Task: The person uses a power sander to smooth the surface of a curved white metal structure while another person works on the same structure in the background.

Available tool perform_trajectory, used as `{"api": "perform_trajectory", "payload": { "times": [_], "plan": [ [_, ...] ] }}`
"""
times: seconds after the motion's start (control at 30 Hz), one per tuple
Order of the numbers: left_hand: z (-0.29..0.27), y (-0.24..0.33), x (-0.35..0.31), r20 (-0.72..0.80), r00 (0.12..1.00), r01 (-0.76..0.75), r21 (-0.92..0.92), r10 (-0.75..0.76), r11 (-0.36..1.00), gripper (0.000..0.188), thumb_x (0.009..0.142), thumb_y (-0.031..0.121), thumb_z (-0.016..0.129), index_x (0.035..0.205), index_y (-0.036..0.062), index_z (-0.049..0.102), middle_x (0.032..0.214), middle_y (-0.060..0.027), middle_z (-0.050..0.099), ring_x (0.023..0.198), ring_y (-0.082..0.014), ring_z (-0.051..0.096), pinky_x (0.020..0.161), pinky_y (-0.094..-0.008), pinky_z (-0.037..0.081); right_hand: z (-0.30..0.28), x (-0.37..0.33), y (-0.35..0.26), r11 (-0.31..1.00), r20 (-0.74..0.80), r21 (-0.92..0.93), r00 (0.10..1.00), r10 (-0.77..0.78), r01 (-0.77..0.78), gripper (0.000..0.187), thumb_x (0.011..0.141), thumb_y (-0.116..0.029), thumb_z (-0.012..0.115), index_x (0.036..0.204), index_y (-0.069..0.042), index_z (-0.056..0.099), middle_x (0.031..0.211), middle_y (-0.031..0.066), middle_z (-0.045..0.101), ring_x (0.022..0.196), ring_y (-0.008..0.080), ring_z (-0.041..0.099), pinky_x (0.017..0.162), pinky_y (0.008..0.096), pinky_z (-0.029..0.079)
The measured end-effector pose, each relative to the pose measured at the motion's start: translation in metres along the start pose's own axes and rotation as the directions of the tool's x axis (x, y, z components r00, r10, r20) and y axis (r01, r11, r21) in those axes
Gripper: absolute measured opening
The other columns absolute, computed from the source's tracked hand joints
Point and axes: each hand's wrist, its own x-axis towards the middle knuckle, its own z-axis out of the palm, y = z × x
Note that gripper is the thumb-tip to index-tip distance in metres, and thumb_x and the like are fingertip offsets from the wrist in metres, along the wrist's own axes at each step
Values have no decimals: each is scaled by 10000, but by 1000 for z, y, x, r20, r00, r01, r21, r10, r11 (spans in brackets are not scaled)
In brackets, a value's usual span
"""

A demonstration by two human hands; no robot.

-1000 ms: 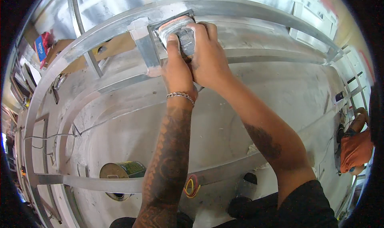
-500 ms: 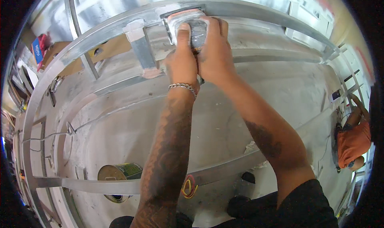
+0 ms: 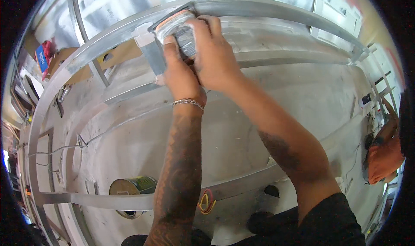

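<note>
Currently | left hand (image 3: 181,75) + right hand (image 3: 214,60): fingers (image 3: 170,47) gripping sander (image 3: 182,35) | tin (image 3: 142,185) behind metal bar (image 3: 99,200), contents hidden

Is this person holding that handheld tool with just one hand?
No, the left hand and the right hand both grip the handheld tool.

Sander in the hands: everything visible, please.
The sander has a dusty grey, plastic-looking body, an orange band and a dark, flat base. It sits askew, apparently against the curved metal rail, near the top of the short upright. The left hand and right hand grip it. Whether it's running can't be told.
</note>
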Motion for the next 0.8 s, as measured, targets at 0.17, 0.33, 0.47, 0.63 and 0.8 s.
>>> {"api": "perform_trajectory", "payload": {
  "times": [0.17, 0.33, 0.47, 0.63, 0.8],
  "plan": [
    [6, -4, -1, 51, 996, -63, -116, 69, 991, 586, 1007, 556, 549, 1278, 42, 624, 1118, -72, 686, 991, -205, 655, 872, -353, 520, -3, -1, 1, 999, 45, 0, 998, 34, -34, 553, 807, -21, 680, 1319, -69, 480, 1337, 230, 459, 1115, 500, 600, 919, 567, 536],
    [18, -1, -6, -27, 994, 107, 98, -105, 989, 616, 992, 566, 579, 1279, 22, 615, 1155, -88, 680, 1035, -214, 648, 913, -356, 511, -15, -4, 8, 994, -14, -21, 994, 109, -109, 605, 784, -36, 728, 1329, -66, 465, 1337, 238, 453, 1118, 506, 595, 916, 561, 539],
    [8, -11, 7, 43, 997, 60, 198, -70, 978, 624, 976, 566, 607, 1259, 10, 626, 1122, -84, 680, 1003, -207, 645, 893, -351, 513, -13, -11, 14, 995, -77, -29, 993, 89, -92, 684, 762, -55, 764, 1356, -51, 424, 1346, 258, 442, 1102, 526, 593, 910, 549, 540],
    [6, -21, 2, 93, 994, 54, 24, -56, 998, 665, 965, 599, 597, 1252, 1, 627, 1119, -76, 669, 991, -220, 641, 887, -353, 518, -7, -20, 16, 990, -9, -59, 992, 129, -129, 618, 796, -42, 720, 1346, -54, 439, 1352, 256, 443, 1111, 519, 594, 920, 556, 532],
    [-2, -14, -3, -2, 1000, -4, -5, 4, 1000, 622, 986, 593, 565, 1245, 32, 634, 1138, -90, 680, 1020, -220, 656, 888, -374, 529, 3, -14, 7, 996, 27, -26, 996, 86, -85, 495, 863, -63, 642, 1327, -70, 472, 1360, 241, 447, 1116, 509, 599, 909, 555, 538]
  ]
}}
